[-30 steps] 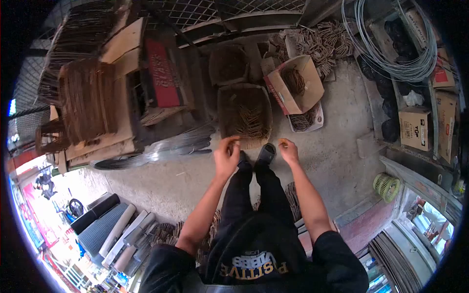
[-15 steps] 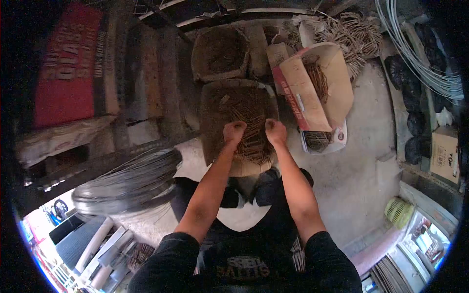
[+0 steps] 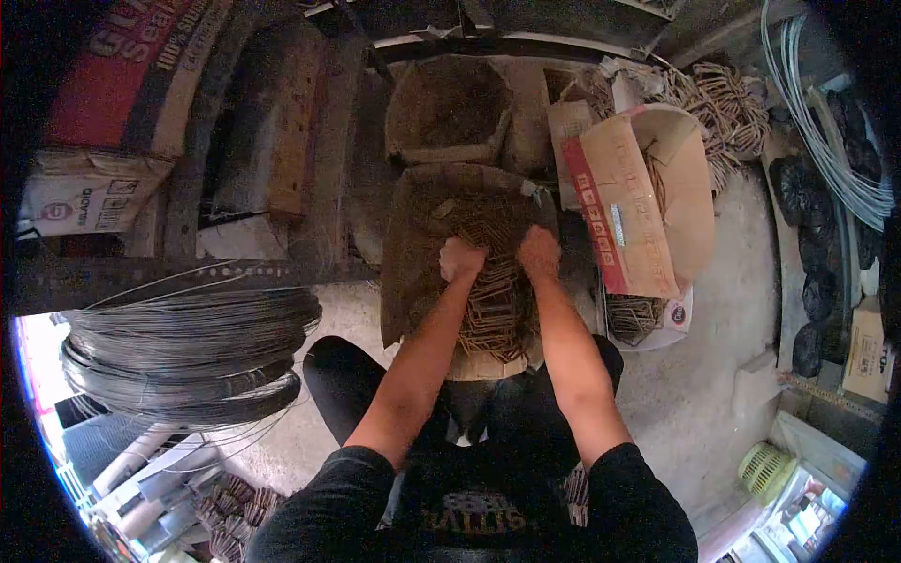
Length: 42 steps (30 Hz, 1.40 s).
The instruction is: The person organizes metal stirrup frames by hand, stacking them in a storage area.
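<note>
Rusty bent-wire pieces (image 3: 493,314), shaped like small rectangular stirrups, lie in a heap inside a worn cardboard box (image 3: 404,244) between my knees. At the left side of the heap is my left hand (image 3: 462,260), its fingers curled closed over the wire pieces. My right hand (image 3: 539,251) is closed too, at the heap's right side near the box wall. What either hand grips, if anything, is hidden by the fingers and the dim light. A gap with wire pieces in it separates the two hands.
Behind stands another worn box (image 3: 450,155). To the right, an open carton (image 3: 629,202) rests above a white box (image 3: 676,324) of bent wire. A big wire coil (image 3: 188,352) lies at left. Further right are black bags (image 3: 812,244) and a yellow-green basket (image 3: 765,469).
The view has shifted, so the wire coil and the boxes sit differently in it. Both hands stay closed at the heap; the left has turned slightly inward over the wire pieces.
</note>
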{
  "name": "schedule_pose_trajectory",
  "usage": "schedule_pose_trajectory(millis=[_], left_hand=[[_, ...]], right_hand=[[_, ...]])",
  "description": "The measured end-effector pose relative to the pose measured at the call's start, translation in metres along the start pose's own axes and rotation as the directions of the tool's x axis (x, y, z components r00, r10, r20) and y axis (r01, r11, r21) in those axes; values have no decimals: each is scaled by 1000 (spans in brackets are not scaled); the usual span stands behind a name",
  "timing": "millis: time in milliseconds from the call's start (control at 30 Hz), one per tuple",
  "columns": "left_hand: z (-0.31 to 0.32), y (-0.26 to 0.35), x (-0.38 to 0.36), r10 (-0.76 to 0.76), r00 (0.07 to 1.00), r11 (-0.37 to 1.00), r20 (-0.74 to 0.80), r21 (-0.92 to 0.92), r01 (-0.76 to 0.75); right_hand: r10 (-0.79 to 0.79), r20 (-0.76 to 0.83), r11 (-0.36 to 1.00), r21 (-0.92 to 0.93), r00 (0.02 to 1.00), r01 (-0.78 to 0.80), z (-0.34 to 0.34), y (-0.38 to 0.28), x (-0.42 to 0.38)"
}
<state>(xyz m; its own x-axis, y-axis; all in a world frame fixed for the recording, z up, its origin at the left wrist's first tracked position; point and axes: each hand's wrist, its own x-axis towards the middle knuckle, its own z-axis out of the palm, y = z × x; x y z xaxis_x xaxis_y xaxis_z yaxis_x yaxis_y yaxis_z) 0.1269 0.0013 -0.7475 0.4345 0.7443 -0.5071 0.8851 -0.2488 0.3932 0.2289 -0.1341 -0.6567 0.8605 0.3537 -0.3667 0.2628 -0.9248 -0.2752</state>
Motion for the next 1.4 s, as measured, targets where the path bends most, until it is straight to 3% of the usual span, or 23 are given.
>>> schedule_pose_trajectory(millis=[33, 133, 167, 200, 233, 267, 300, 333, 367, 400, 467, 567, 700, 767, 800, 900, 1033, 1100, 1300, 1400], left_hand=[[13, -8, 9, 12, 1000, 1000, 0, -26, -12], [-62, 36, -51, 16, 1000, 999, -10, -34, -16], [-106, 61, -85, 5, 1000, 1000, -27, -23, -5], [-100, 52, -81, 8, 1000, 1000, -28, -23, -9], [-80, 31, -67, 64, 998, 759, 2, -650, -48], [-74, 19, -67, 124, 992, 178, -6, -984, -28], [-103, 34, -92, 125, 992, 177, -2, -984, -24], [-149, 62, -130, 98, 989, 573, -109, -807, -146], [-184, 82, -160, 119, 968, 859, -220, -466, -211], [-199, 88, -174, 120, 967, 856, -226, -471, -216], [-233, 101, -208, 126, 941, 686, -314, -658, -311], [-322, 128, -274, 181, 948, 629, -260, -710, -315], [-412, 139, -344, 236, 916, 629, -325, -667, -399], [-470, 150, -386, 251, 934, 666, -255, -654, -358], [-487, 148, -399, 245, 927, 655, -283, -657, -373], [-535, 139, -435, 277, 907, 621, -316, -662, -420], [-590, 129, -479, 237, 918, 594, -317, -701, -395], [-607, 122, -493, 160, 948, 505, -275, -802, -318], [-667, 103, -524, 57, 909, 435, -414, -809, -396], [-695, 80, -517, 29, 838, 410, -544, -759, -507]], right_hand=[[0, -5, 1000, 1, 1000, 0, -2, 0, -1], [-12, -81, 999, 34, 997, 15, -4, 0, -13], [44, -84, 993, 112, 995, -35, -16, -6, -22], [97, -87, 979, 190, 992, -79, -32, -15, -29], [96, -87, 978, 191, 992, -78, -48, -20, -39], [-18, -281, 952, 290, 960, 103, -63, -23, -54], [-104, -476, 893, 343, 873, 293, -80, -26, -70], [-106, -476, 895, 338, 873, 292, -99, -31, -87], [-83, -516, 865, 388, 853, 319, -122, -39, -104], [-59, -557, 829, 435, 828, 352, -146, -48, -120], [2, -534, 794, 515, 846, 323, -191, -66, -155], [84, -496, 705, 642, 864, 300, -256, -89, -205], [130, -399, 540, 796, 908, 273, -347, -121, -285], [91, -323, 533, 815, 942, 228, -380, -129, -321], [80, -308, 449, 860, 948, 242, -390, -134, -335], [6, -100, 341, 936, 995, 92, -439, -151, -381], [-170, -136, 385, 902, 976, 193, -474, -166, -411], [-286, -83, 392, 899, 955, 195, -501, -181, -424], [-414, -142, 413, 851, 899, 325, -541, -244, -448], [-415, -189, 334, 879, 890, 342, -562, -295, -473]])
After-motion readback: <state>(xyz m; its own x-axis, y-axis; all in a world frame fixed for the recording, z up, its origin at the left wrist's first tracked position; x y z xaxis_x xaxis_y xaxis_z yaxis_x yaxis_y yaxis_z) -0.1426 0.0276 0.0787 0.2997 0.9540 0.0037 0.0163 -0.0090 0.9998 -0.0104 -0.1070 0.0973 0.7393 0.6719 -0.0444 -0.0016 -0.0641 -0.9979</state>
